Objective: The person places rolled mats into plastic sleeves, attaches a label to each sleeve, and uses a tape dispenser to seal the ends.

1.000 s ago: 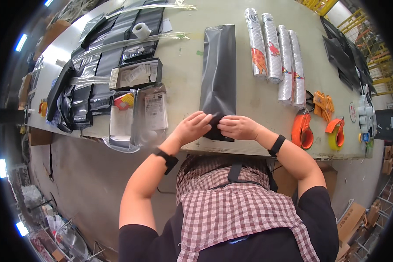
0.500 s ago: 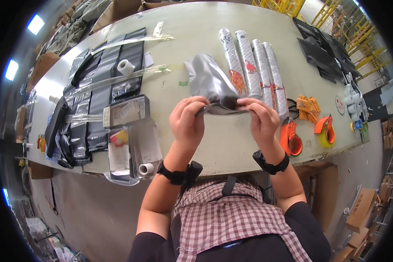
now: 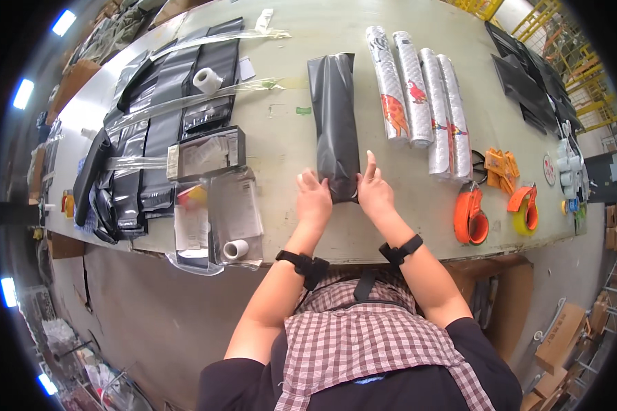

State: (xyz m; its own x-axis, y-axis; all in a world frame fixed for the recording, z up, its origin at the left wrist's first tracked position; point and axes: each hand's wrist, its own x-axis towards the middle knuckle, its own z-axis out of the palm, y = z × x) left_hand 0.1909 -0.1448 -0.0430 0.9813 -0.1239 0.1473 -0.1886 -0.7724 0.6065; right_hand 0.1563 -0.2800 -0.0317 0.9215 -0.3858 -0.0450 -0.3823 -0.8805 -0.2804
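Note:
A long, narrow black plastic bag [image 3: 336, 120] lies lengthwise in front of me on the table, its surface creased and shiny. My left hand [image 3: 313, 195] is closed at the bag's near left corner, thumb and fingers gripping the edge. At the near right corner my right hand [image 3: 374, 192] pinches the other edge, with one finger raised. Whether anything is inside the bag cannot be seen. Right of the bag lie several silvery, plastic-wrapped rolls [image 3: 418, 96] with coloured animal prints.
On the left, clear tape strips cross several stacked black bags [image 3: 163, 82], with a small white roll [image 3: 207, 81] on top. Nearer me sit open boxes [image 3: 234, 205] holding labels. Orange tape dispensers [image 3: 470, 216] and an orange packet [image 3: 502, 171] lie right. More black bags [image 3: 528, 82] lie far right.
The black bag, bunched and lifted at its near end before, now lies stretched out flat on the table. Both hands have come down and closer together at its near corners.

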